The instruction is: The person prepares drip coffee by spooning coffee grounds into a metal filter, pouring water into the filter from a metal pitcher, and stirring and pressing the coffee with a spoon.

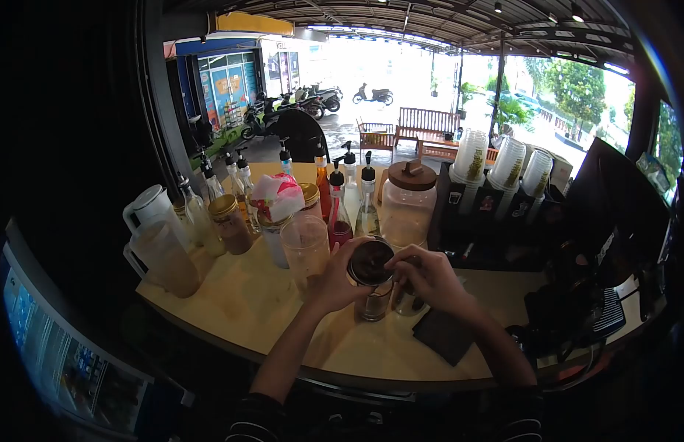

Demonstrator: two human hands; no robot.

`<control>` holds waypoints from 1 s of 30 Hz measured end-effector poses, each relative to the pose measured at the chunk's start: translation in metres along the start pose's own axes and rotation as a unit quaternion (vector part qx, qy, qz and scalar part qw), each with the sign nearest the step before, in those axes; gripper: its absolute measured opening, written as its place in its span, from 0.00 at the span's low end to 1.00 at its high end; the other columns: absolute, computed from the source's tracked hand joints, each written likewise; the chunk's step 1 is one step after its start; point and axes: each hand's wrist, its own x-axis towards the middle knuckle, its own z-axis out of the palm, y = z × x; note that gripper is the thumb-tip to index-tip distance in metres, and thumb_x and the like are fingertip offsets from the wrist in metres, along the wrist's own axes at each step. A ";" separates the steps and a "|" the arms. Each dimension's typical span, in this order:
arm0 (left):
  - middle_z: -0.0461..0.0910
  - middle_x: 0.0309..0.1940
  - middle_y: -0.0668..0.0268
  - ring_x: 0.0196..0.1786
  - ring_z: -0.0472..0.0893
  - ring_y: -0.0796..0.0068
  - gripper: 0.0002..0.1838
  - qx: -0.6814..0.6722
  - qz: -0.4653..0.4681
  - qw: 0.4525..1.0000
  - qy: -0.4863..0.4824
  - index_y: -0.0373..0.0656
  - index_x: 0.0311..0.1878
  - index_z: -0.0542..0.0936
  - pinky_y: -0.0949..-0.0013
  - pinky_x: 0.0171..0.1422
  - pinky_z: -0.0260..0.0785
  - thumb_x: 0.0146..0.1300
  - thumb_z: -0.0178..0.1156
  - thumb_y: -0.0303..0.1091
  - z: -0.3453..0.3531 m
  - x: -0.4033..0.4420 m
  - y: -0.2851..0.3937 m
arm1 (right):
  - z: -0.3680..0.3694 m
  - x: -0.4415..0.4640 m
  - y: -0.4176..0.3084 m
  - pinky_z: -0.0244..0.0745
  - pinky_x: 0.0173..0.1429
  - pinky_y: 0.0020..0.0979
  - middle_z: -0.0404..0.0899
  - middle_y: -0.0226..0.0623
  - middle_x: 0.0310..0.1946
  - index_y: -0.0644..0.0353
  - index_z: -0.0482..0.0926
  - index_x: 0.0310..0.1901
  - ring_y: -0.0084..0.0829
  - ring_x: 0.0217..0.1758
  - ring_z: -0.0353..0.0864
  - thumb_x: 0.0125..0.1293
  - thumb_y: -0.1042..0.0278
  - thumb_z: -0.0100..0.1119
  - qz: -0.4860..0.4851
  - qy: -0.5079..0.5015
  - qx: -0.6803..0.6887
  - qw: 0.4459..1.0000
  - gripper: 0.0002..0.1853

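My left hand (337,282) is wrapped round a round container (370,261) with dark contents, tipped so its opening faces me. At its right rim, my right hand (429,277) has its fingers pinched together; what they hold is too small to make out. Just below the container stands a clear glass (373,303) on the wooden counter (283,324). A second glass (408,300) is beside it, partly hidden by my right hand. A dark folded cloth (443,335) lies under my right forearm.
Clear pitcher (305,247), frosted pitcher (163,258), gold-lidded jar (230,222) and pump bottles (339,206) line the left and back. A wooden-lidded jar (409,202) stands behind my hands. Stacked plastic cups (471,156) and a dark monitor (603,210) are at right.
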 end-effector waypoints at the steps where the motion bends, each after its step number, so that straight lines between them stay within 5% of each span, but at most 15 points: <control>1: 0.74 0.56 0.60 0.60 0.74 0.63 0.43 -0.001 0.000 1.000 0.000 0.47 0.63 0.66 0.57 0.69 0.60 0.38 0.72 0.31 -0.002 0.002 0.000 | -0.003 0.002 0.000 0.77 0.39 0.26 0.82 0.38 0.31 0.66 0.76 0.41 0.25 0.32 0.83 0.68 0.74 0.53 0.001 0.000 0.000 1.000 0.06; 6: 0.72 0.55 0.61 0.60 0.74 0.68 0.42 -0.031 -0.009 0.999 -0.023 0.44 0.62 0.67 0.65 0.66 0.65 0.38 0.73 0.26 -0.007 0.008 0.000 | -0.007 0.010 -0.002 0.77 0.39 0.30 0.82 0.42 0.32 0.66 0.77 0.40 0.30 0.33 0.84 0.65 0.72 0.57 -0.108 -0.064 -0.104 0.987 0.07; 16: 0.73 0.55 0.60 0.60 0.72 0.58 0.44 -0.013 -0.010 0.998 -0.058 0.46 0.64 0.65 0.59 0.66 0.63 0.38 0.71 0.31 -0.016 0.016 0.010 | -0.014 0.014 -0.005 0.77 0.40 0.31 0.80 0.42 0.28 0.66 0.76 0.38 0.35 0.33 0.83 0.65 0.73 0.57 -0.074 -0.041 -0.099 0.991 0.06; 19: 0.74 0.56 0.62 0.60 0.71 0.58 0.44 0.031 -0.001 0.997 -0.072 0.47 0.64 0.65 0.59 0.69 0.60 0.38 0.70 0.31 -0.019 0.016 0.017 | -0.016 0.013 -0.006 0.78 0.43 0.28 0.82 0.39 0.34 0.65 0.78 0.40 0.28 0.39 0.84 0.65 0.75 0.56 -0.074 -0.089 -0.127 0.985 0.05; 23: 0.74 0.56 0.64 0.63 0.71 0.61 0.45 0.006 -0.008 0.996 -0.084 0.49 0.64 0.64 0.50 0.75 0.47 0.37 0.70 0.33 -0.016 0.017 0.015 | -0.019 0.013 -0.009 0.76 0.43 0.31 0.82 0.41 0.34 0.65 0.78 0.38 0.33 0.38 0.84 0.64 0.75 0.56 -0.036 -0.054 -0.122 0.990 0.04; 27: 0.73 0.58 0.65 0.64 0.71 0.62 0.46 0.059 0.008 0.992 -0.110 0.51 0.64 0.63 0.40 0.76 0.35 0.36 0.70 0.35 -0.016 0.021 0.016 | -0.018 0.014 -0.008 0.74 0.40 0.35 0.79 0.46 0.28 0.66 0.75 0.37 0.40 0.34 0.82 0.64 0.72 0.57 -0.124 -0.070 -0.137 0.980 0.06; 30: 0.72 0.59 0.66 0.64 0.71 0.60 0.46 0.088 0.025 0.989 -0.113 0.53 0.64 0.63 0.40 0.76 0.36 0.36 0.70 0.35 -0.016 0.022 0.019 | -0.024 0.017 -0.026 0.75 0.43 0.34 0.81 0.43 0.31 0.66 0.76 0.38 0.39 0.36 0.83 0.64 0.73 0.57 -0.006 -0.102 -0.157 0.982 0.06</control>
